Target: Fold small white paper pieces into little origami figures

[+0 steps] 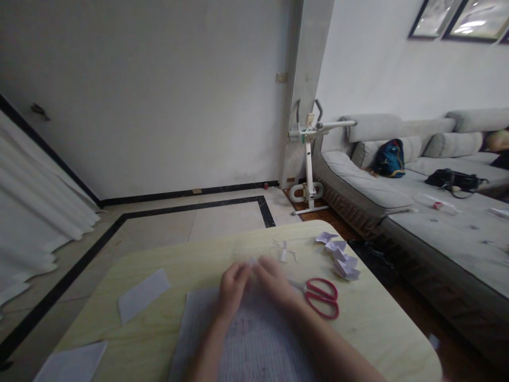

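- The clock is centred on the small pale paper piece (pixel 253 261), with 12 pointing away from the person; the piece sits between the fingertips of both hands, above the table (pixel 374 323).
- It is blurred and mostly covered by fingers, so its long axis and the way it points cannot be told.
- The left hand (pixel 234 286) comes in from 7 o'clock, thumb and fingers bent together in a pinch on the piece.
- The right hand (pixel 274 280) comes in from 5 o'clock, fingertips closed on the piece's other side; its exact finger placement is too blurred to tell.
- Beneath the hands and forearms, toward 6 o'clock, lies a large lined sheet (pixel 254 345).
- The red-handled scissors (pixel 323 298) lie toward 4 o'clock, just beside the right forearm; their long axis runs from 10 to 4, handle loops at the 4 end, blades partly hidden by the right hand.
- Thin paper scraps (pixel 283 251) lie between 2 and 3 o'clock.
- Several folded paper pieces (pixel 341 257) sit toward 3 o'clock, in a row slanting from 11 to 5.
- A blank paper (pixel 143 295) lies between 8 and 9 o'clock, and a white sheet (pixel 73 363) toward 8, near the table's edge.
- Beyond the table are a white exercise machine (pixel 308 164) toward 1 o'clock and a grey sofa (pixel 358 178) toward 2.
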Available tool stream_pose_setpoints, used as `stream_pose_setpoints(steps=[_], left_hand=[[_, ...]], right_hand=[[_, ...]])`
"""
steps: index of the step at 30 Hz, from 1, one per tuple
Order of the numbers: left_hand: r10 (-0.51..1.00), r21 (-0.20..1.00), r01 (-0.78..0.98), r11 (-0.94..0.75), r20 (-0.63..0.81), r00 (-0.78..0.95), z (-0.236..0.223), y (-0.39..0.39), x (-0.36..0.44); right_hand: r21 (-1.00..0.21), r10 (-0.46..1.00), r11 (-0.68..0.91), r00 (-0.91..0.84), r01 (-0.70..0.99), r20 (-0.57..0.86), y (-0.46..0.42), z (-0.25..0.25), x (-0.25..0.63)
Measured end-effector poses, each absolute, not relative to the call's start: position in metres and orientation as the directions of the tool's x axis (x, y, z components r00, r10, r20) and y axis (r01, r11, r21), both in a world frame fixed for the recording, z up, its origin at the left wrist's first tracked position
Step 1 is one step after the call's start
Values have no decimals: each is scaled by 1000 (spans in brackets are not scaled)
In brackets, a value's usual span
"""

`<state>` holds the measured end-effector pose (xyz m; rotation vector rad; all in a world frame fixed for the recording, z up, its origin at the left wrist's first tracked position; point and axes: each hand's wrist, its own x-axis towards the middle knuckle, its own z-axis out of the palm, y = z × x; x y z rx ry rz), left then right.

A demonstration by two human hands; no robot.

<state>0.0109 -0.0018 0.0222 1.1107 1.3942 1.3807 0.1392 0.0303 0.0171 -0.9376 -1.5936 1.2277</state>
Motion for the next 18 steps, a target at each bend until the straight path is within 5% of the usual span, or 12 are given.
stream_pose_setpoints(steps=[18], left_hand=[[952,997,72,-11,33,-305,15,3,7]], right_hand=[[-930,938,318,-204,182,281,35,5,137]])
